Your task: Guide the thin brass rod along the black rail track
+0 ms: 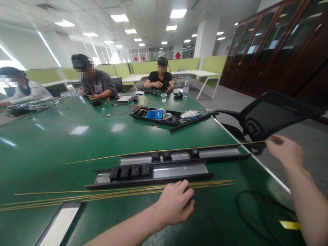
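My right hand [285,150], at the table's right edge, pinches the end of a thin brass-coloured rod [92,159]. This rod stretches left above a long black-edged metal channel [179,156] bearing three black blocks [166,156]. In front lies a second channel [179,170], with several black blocks [135,172] in its left half. My left hand [176,202] rests over a loose bundle of similar rods [212,183], its fingers curled. Something dark shows between thumb and fingers, but I cannot make out what it is.
Beyond the channels are a black tray [174,119] with a blue item, white gloves [190,115] and a dark bar [192,122]. A white-faced dark slab [60,223] lies front left, a black cable [238,201] front right. A chair [271,116] stands right; three people sit across.
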`<action>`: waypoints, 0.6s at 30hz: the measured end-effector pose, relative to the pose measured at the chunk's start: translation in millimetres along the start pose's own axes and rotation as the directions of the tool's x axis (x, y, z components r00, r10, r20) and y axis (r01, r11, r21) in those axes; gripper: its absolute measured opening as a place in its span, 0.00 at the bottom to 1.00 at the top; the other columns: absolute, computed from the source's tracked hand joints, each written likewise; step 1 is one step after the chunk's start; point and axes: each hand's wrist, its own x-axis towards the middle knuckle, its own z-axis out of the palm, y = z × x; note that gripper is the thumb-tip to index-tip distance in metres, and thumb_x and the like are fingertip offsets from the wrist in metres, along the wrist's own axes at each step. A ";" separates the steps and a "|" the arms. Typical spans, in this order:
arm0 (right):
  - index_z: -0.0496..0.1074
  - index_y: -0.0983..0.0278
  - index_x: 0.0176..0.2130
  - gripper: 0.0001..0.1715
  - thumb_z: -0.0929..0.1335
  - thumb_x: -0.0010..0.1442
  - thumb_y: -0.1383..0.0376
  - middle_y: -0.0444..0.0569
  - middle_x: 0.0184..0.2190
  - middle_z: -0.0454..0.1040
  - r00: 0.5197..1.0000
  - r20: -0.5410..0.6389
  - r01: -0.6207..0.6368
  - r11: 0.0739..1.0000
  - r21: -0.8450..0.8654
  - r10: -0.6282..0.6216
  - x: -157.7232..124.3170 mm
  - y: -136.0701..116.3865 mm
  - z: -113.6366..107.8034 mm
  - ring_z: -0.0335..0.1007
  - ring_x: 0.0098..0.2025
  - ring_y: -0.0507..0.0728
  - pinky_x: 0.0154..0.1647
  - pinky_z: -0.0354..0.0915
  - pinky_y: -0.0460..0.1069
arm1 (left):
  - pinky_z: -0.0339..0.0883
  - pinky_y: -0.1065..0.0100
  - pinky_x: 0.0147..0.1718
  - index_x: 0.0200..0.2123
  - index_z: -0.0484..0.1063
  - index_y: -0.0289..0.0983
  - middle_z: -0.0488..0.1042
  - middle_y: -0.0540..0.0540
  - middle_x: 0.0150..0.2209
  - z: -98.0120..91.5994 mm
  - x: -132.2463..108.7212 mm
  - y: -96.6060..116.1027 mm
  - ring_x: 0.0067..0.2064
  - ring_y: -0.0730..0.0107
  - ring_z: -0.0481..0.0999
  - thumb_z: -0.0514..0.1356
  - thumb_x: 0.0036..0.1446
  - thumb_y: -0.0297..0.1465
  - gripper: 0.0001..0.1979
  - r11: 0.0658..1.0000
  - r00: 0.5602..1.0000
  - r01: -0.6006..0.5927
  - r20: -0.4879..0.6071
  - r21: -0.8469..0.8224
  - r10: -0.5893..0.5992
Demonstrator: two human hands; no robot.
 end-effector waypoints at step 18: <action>0.78 0.60 0.52 0.32 0.66 0.50 0.52 0.57 0.47 0.80 0.991 0.075 -0.112 0.993 0.049 0.108 -2.0 -6.4 -3.5 0.75 0.47 0.68 0.45 0.68 0.59 | 0.67 0.65 0.29 0.40 0.67 0.39 0.69 0.46 0.39 -1.6 0.4 -0.1 0.38 0.64 0.72 0.56 0.63 0.35 0.06 1.000 1.000 0.001 -0.001 0.000 -0.001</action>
